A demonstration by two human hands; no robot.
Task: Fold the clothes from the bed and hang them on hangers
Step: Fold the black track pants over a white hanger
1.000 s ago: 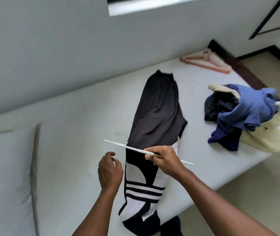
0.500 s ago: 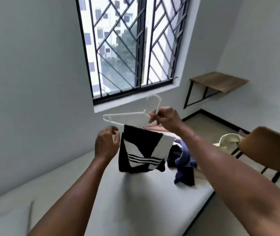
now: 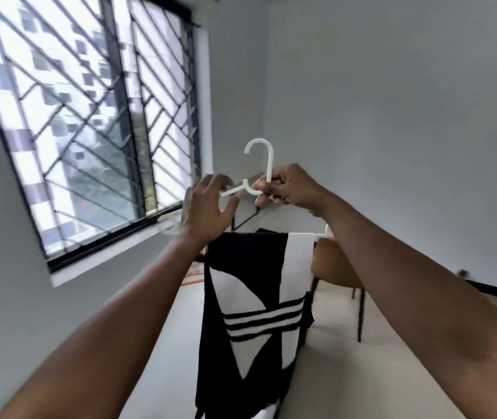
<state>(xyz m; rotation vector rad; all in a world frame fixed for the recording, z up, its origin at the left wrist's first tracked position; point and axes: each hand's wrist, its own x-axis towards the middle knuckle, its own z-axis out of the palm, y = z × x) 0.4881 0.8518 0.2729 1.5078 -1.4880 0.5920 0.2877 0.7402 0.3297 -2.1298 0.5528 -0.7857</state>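
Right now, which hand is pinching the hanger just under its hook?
The right hand: its fingers pinch the white hanger below its hook. The left hand is spread open by the hanger's arm, closed on nothing.

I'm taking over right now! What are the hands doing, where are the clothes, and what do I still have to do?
The right hand pinches the white hanger just under its hook and holds it up in the air.
The left hand is curled at the hanger's sloping arm; whether it grips is unclear.
The black-and-white garment is folded over the hanger's bottom bar and hangs free.
Done: this piece is folded and on its hanger.
Left: hook the hanger somewhere. No rail is in view, and the bed is out of view.
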